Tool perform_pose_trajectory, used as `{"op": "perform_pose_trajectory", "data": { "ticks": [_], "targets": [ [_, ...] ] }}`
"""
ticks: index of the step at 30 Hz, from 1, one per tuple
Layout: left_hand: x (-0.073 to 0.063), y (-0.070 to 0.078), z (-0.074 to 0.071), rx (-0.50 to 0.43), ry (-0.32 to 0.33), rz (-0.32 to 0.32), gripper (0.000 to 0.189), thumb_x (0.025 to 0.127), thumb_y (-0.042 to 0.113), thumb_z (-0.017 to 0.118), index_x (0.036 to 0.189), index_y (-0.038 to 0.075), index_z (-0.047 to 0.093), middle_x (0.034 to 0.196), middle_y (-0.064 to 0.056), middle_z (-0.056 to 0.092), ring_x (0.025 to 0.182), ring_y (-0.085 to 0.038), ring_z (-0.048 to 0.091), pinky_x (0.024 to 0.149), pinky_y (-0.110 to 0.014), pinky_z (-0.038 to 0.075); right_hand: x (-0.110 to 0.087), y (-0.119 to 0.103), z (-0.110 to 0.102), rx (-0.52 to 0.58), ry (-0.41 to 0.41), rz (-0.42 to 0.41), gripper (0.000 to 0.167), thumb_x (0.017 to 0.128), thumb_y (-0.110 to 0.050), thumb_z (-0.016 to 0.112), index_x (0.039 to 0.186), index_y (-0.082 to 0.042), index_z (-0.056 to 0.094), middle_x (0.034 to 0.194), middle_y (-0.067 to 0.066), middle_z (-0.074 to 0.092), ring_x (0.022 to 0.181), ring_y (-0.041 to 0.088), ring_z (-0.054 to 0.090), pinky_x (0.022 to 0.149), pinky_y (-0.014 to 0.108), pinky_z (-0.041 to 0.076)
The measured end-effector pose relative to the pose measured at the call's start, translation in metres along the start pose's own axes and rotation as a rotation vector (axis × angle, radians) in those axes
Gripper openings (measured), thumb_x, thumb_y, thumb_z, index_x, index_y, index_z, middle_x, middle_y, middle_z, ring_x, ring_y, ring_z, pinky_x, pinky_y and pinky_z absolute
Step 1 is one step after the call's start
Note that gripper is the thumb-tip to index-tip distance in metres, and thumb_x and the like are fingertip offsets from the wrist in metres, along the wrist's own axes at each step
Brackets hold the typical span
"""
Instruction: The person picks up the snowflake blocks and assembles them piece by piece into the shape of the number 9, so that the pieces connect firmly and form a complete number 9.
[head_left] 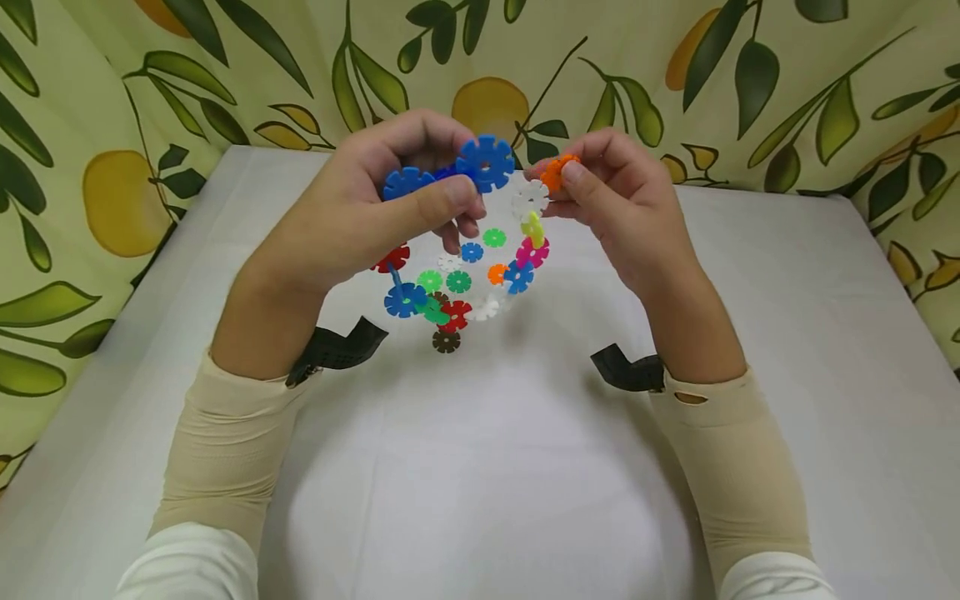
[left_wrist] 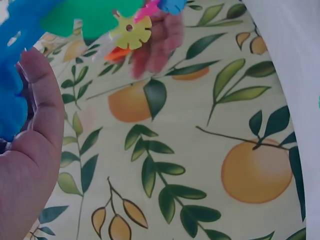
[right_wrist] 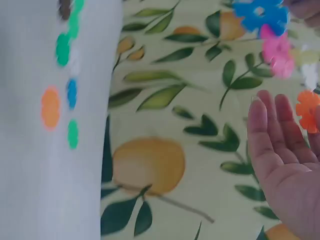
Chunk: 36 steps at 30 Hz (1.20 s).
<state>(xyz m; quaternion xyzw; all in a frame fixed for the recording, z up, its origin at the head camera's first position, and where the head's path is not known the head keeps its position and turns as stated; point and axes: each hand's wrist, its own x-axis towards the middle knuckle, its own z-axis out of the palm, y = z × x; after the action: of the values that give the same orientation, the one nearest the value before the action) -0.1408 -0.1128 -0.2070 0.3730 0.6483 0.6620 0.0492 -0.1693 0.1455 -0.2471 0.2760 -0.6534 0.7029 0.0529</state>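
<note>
A chain of colourful notched plastic discs hangs above the table, its ends in the two hands. My left hand point(head_left: 390, 183) pinches joined blue discs point(head_left: 486, 163) between thumb and fingers. Opposite, my right hand point(head_left: 618, 196) pinches an orange disc point(head_left: 560, 172) at the other end. Next to the orange one is a white disc point(head_left: 530, 200), then a yellow disc point(head_left: 532, 228) and a pink disc point(head_left: 532, 252). Lower in the loop hang a blue disc point(head_left: 405, 300) and a red disc point(head_left: 454, 316). In the left wrist view a green disc point(left_wrist: 90, 17) shows close up.
Several loose discs lie on the white table point(head_left: 480, 467) beneath the chain, among them a light green disc point(head_left: 494, 238) and a brown disc point(head_left: 446, 342). A leaf-and-fruit patterned curtain point(head_left: 487, 50) stands behind the table. Black straps point(head_left: 337, 346) stick out from both wrists.
</note>
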Motion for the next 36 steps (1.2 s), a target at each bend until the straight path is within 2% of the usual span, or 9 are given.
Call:
{"op": "perform_pose_trajectory", "data": {
  "ticks": [3,9,15,20,23,25,29,32,36],
  "targets": [
    [0.0,0.0,0.004,-0.005,0.05,-0.054,0.022,0.096,0.007,0.064,0.116,-0.002,0.059,0.097,-0.027,0.059,0.086,-0.041,0.06,0.072,-0.041,0.058,-0.003,-0.012,0.007,0.053,0.003,-0.043,0.011,0.099,0.002,0.055,0.107,0.003,0.063,0.102,0.025,0.067,0.091,0.034,0.069,0.08,0.035,0.058],
    [0.0,-0.004,0.007,-0.045,0.081,-0.115,0.021,0.097,0.007,0.06,0.117,0.0,0.058,0.098,-0.027,0.058,0.087,-0.041,0.06,0.075,-0.042,0.058,-0.009,-0.027,0.02,-0.11,0.053,-0.202,0.013,0.094,0.006,0.06,0.105,0.008,0.066,0.095,0.02,0.071,0.082,0.03,0.07,0.073,0.031,0.058],
    [0.003,-0.006,0.01,-0.077,0.07,-0.124,0.019,0.098,0.008,0.058,0.116,0.0,0.059,0.095,-0.028,0.058,0.081,-0.044,0.06,0.072,-0.046,0.059,-0.014,-0.033,0.031,-0.397,0.049,-0.426,0.013,0.092,0.007,0.063,0.103,0.016,0.061,0.094,0.018,0.071,0.084,0.024,0.072,0.077,0.031,0.058],
    [0.004,-0.006,0.012,-0.053,0.048,-0.133,0.019,0.102,0.012,0.054,0.117,0.001,0.058,0.093,-0.027,0.056,0.076,-0.041,0.059,0.067,-0.046,0.058,-0.017,-0.033,0.034,-0.589,0.028,-0.536,0.016,0.092,0.008,0.065,0.101,0.018,0.057,0.095,0.02,0.07,0.084,0.018,0.072,0.078,0.031,0.058],
    [0.005,-0.007,0.014,-0.007,0.027,-0.12,0.017,0.104,0.014,0.049,0.11,0.001,0.058,0.089,-0.024,0.057,0.067,-0.036,0.055,0.055,-0.037,0.054,-0.017,-0.031,0.036,-0.647,0.035,-0.582,0.013,0.092,0.009,0.066,0.099,0.016,0.057,0.093,0.018,0.071,0.081,0.018,0.072,0.076,0.028,0.057],
    [0.005,-0.009,0.017,0.021,0.022,-0.115,0.018,0.106,0.015,0.045,0.103,0.001,0.056,0.085,-0.022,0.057,0.061,-0.032,0.051,0.047,-0.03,0.046,-0.019,-0.03,0.039,-0.694,0.045,-0.602,0.013,0.092,0.008,0.066,0.098,0.014,0.057,0.092,0.017,0.071,0.08,0.018,0.072,0.076,0.026,0.056],
    [0.007,-0.012,0.022,0.06,0.028,-0.143,0.024,0.108,0.016,0.039,0.091,0.002,0.049,0.076,-0.021,0.056,0.054,-0.025,0.044,0.042,-0.025,0.034,-0.023,-0.025,0.044,-0.762,0.056,-0.623,0.015,0.091,0.006,0.068,0.098,0.01,0.056,0.093,0.016,0.072,0.074,0.021,0.071,0.07,0.024,0.054],
    [0.007,-0.012,0.027,0.144,0.04,-0.162,0.024,0.109,0.017,0.037,0.092,0.003,0.045,0.071,-0.019,0.054,0.053,-0.026,0.044,0.043,-0.026,0.035,-0.025,-0.022,0.047,-0.791,0.063,-0.636,0.015,0.091,0.006,0.069,0.098,0.009,0.056,0.091,0.016,0.073,0.065,0.022,0.067,0.061,0.027,0.052],
    [0.005,-0.013,0.033,0.302,0.044,-0.137,0.018,0.109,0.019,0.035,0.099,0.006,0.042,0.067,-0.013,0.052,0.056,-0.027,0.048,0.046,-0.032,0.04,-0.025,-0.02,0.049,-0.817,0.07,-0.647,0.013,0.091,0.007,0.068,0.096,0.009,0.055,0.089,0.016,0.073,0.059,0.023,0.062,0.056,0.03,0.049]
  ]
}}
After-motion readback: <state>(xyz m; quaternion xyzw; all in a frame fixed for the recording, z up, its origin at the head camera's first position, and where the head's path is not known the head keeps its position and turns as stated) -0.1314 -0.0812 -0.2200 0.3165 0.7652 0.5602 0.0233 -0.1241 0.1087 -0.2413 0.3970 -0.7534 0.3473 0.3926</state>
